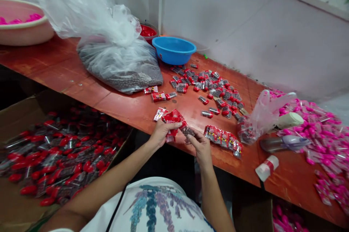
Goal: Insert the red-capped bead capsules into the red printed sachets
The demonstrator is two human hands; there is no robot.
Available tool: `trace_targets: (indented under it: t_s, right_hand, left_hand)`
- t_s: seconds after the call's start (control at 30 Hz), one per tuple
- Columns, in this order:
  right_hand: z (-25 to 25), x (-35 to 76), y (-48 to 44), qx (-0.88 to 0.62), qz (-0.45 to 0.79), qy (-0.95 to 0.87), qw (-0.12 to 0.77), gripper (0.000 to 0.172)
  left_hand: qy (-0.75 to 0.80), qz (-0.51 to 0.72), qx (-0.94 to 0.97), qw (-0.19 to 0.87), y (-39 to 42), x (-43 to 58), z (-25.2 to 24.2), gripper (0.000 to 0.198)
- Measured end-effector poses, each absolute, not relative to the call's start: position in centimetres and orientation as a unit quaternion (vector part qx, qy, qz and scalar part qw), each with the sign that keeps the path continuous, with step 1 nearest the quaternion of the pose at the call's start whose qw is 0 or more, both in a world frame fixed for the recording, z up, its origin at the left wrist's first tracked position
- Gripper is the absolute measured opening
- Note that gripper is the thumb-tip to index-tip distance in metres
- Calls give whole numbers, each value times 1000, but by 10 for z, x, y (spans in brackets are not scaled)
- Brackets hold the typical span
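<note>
My left hand (pixel 160 133) is closed on a bunch of red printed packets (pixel 173 117) at the table's front edge, thumb on top. My right hand (pixel 201 145) pinches the dark, clear-walled end (pixel 187 130) of the same bunch. Whether that end is a separate small container cannot be made out. Just beyond my left hand lies a silvery-red packet (pixel 160 113). To the right of my right hand is a row of red packets (pixel 223 139). Farther back, small clear containers with red caps and dark contents (pixel 218 90) lie scattered.
A clear plastic bag of dark beads (pixel 122 68) sits back left, beside a blue basin (pixel 174 48). Pink-capped containers (pixel 319 134) pile up on the right, near a white roll (pixel 267 168). A cardboard box (pixel 16 203) of red-capped containers stands below left.
</note>
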State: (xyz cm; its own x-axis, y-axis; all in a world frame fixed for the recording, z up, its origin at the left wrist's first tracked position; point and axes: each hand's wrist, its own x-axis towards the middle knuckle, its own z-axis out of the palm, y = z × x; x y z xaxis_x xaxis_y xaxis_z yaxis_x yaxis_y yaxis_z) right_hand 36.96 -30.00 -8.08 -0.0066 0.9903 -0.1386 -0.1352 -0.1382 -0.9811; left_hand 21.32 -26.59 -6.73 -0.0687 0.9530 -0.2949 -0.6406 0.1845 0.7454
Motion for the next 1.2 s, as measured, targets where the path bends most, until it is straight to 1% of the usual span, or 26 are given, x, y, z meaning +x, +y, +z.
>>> trace_targets:
  t_s: [0.23, 0.33, 0.47, 0.53, 0.63, 0.67, 0.7, 0.83, 0.9, 1.0, 1.07, 1.13, 1.2]
  right_hand:
    - [-78, 373, -303, -511, 537, -447, 500, 34]
    - [-82, 370, -304, -500, 569, -404, 513, 34]
    - [-87, 368, -305, -487, 614, -352, 512, 32]
    - [-88, 366, -307, -491, 587, -380, 519, 32]
    - [-92, 362, -311, -508, 505, -441, 541, 32]
    - [-93, 361, -312, -512, 494, -443, 545, 31]
    - [-94, 360, -313, -514, 501, -431, 546, 31]
    - [-98, 360, -314, -491, 602, -345, 527, 33]
    - [-99, 360, -313, -483, 600, -351, 532, 32]
    - [-99, 360, -313, -487, 544, -387, 563, 31]
    - [-101, 360, -313, -485, 529, -391, 576, 32]
    - [-103, 361, -314, -475, 555, -367, 575, 32]
    - [-105, 362, -314, -466, 593, -333, 566, 32]
  left_hand:
    - [417, 569, 230, 670, -268, 215, -67, 35]
    - [409, 566, 228, 679, -268, 216, -68, 38]
    - [416, 559, 219, 683, -268, 216, -69, 34]
    - [420, 565, 219, 676, -269, 216, -71, 33]
    - [435, 566, 236, 660, -269, 217, -72, 34]
    - [439, 564, 243, 656, -270, 218, -72, 34]
    - [441, 560, 251, 656, -270, 218, -72, 35]
    - [434, 531, 277, 673, -271, 219, -69, 35]
    - [434, 519, 287, 678, -271, 220, -69, 34]
    - [451, 512, 297, 668, -271, 222, -69, 40]
    - [467, 500, 303, 663, -271, 224, -69, 42]
    - [472, 488, 305, 668, -271, 226, -68, 41]
    - [468, 501, 294, 666, -271, 228, -66, 40]
